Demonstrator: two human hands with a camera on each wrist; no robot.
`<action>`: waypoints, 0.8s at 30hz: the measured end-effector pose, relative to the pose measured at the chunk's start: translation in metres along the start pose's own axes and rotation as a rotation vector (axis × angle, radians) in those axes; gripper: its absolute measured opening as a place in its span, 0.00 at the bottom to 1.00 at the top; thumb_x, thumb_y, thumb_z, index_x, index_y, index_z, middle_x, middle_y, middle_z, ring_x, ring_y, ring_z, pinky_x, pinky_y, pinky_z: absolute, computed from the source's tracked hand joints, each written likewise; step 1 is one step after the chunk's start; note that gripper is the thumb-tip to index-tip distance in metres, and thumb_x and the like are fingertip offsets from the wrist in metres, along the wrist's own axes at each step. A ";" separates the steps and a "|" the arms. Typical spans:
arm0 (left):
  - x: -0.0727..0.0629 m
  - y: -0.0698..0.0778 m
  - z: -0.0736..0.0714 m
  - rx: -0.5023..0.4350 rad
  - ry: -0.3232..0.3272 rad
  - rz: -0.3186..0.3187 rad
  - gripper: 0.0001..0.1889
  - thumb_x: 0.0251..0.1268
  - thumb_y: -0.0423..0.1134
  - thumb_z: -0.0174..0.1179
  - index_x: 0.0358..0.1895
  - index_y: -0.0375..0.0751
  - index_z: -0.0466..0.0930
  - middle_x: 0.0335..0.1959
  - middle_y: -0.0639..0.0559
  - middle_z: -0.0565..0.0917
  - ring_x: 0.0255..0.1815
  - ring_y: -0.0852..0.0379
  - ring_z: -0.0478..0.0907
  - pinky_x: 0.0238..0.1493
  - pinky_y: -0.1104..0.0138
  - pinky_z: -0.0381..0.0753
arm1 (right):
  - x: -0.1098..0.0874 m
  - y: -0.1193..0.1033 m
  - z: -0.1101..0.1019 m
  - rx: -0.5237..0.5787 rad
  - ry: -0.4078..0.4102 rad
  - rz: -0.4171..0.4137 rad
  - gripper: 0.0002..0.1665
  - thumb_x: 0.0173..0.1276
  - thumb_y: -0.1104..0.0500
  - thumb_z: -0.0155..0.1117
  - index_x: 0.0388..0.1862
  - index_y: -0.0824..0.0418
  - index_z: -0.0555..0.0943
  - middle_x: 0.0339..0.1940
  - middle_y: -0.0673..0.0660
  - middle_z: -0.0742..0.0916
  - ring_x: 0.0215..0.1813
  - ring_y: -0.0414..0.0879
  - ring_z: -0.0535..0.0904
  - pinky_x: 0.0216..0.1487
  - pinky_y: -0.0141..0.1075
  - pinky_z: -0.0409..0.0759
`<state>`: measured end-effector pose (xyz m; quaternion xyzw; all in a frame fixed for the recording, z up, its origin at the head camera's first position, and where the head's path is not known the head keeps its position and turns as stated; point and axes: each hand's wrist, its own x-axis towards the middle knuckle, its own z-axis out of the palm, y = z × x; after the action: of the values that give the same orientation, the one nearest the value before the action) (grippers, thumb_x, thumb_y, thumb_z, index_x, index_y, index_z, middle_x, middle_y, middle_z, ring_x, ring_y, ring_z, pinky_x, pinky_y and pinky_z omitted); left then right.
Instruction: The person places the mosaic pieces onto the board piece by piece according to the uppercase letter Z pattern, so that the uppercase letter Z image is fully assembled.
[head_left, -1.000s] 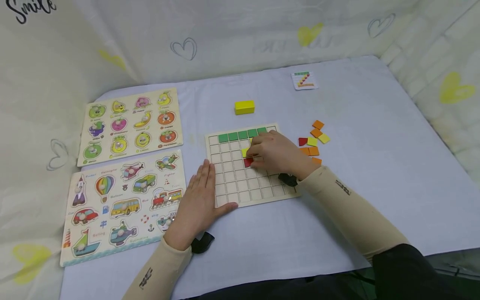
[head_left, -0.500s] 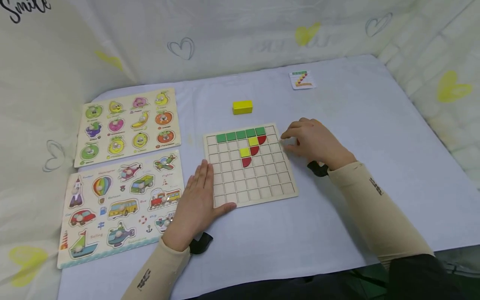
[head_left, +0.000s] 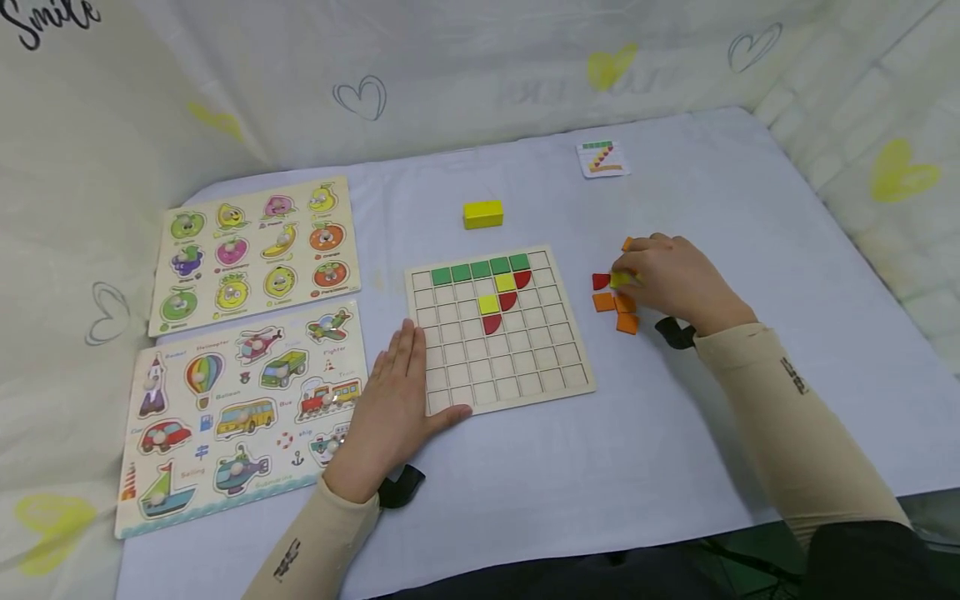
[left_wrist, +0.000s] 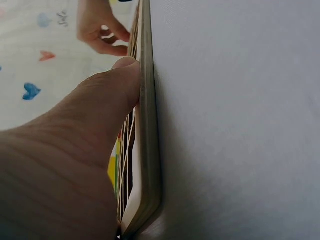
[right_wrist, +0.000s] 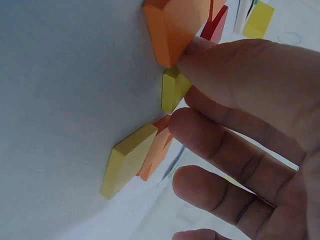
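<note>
My left hand (head_left: 393, 400) lies flat along the left edge of a gridded wooden board (head_left: 525, 387), fingers straight. Its thumb (left_wrist: 105, 87) rests at the near edge in the left wrist view. My right hand (head_left: 678, 279) is over a cluster of small tiles right of the board. Thumb and index finger pinch a yellow square tile (right_wrist: 173, 90). Around it are orange tiles (head_left: 603, 302), a red quarter-circle piece (head_left: 601, 282) and another yellow tile (right_wrist: 130, 155), hidden under the hand in the head view. Green tiles (head_left: 480, 270) form a row on the board, with yellow and red pieces stepping down below.
A yellow block (head_left: 483, 215) lies behind the board. A small pattern card (head_left: 603, 159) with a Z-like design is at the back right. At the left are a fruit puzzle board (head_left: 255, 265) and a vehicle puzzle board (head_left: 247, 467).
My right hand has left a red piece on the board and moved right to the loose tiles, where it takes hold of a yellow tile. The left hand stays in place.
</note>
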<state>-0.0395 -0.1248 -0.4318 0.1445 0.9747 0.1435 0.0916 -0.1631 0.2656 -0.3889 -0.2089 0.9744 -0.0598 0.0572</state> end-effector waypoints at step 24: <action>0.000 0.000 0.000 -0.009 -0.010 -0.006 0.66 0.59 0.75 0.63 0.84 0.30 0.42 0.87 0.36 0.43 0.88 0.39 0.45 0.85 0.45 0.54 | 0.025 -0.069 0.004 0.102 0.073 -0.084 0.12 0.61 0.57 0.77 0.45 0.56 0.91 0.44 0.54 0.92 0.47 0.53 0.78 0.51 0.46 0.76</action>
<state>-0.0395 -0.1248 -0.4317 0.1417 0.9741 0.1468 0.0973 -0.1576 0.1919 -0.3857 -0.2442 0.9619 -0.1195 0.0297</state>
